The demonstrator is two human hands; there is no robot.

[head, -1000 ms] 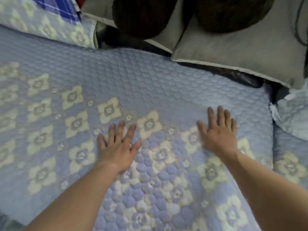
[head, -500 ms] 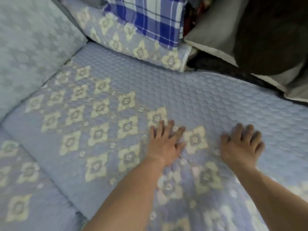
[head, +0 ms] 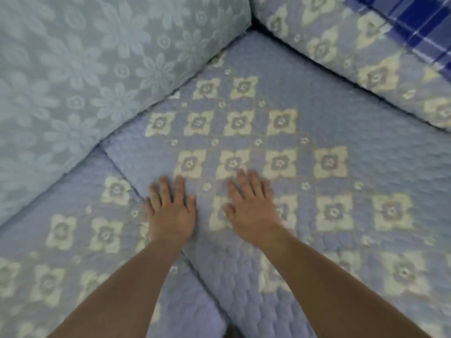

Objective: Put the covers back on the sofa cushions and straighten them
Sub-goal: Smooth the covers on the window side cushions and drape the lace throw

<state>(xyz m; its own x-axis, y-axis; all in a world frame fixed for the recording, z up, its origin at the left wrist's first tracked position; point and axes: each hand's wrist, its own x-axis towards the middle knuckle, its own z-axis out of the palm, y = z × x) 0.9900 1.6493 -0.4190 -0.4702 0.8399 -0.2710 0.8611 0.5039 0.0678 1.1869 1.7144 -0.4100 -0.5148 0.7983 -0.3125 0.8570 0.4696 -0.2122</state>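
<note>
Since a second ago both hands have slid leftward across the sofa, away from the grey pillows now out of view, and have drawn closer together. Nearest, the left hand (head: 170,211) lies flat with fingers straight, gripping nothing, right at the seam where the quilted seat cover (head: 317,132) meets the neighbouring seat cover (head: 73,235) at 8 o'clock. Just beside it at 3 o'clock, the right hand (head: 251,206) presses palm-down on the same cover, fingers spread, its grip likewise empty. Farther off, the floral back cushion (head: 85,69) stands at 10 o'clock and a patterned cushion (head: 366,64) at 1 o'clock, with a blue plaid cloth (head: 419,28) beyond it. The covers look already on; what remains appears to be smoothing, this seat lying mostly flat.
</note>
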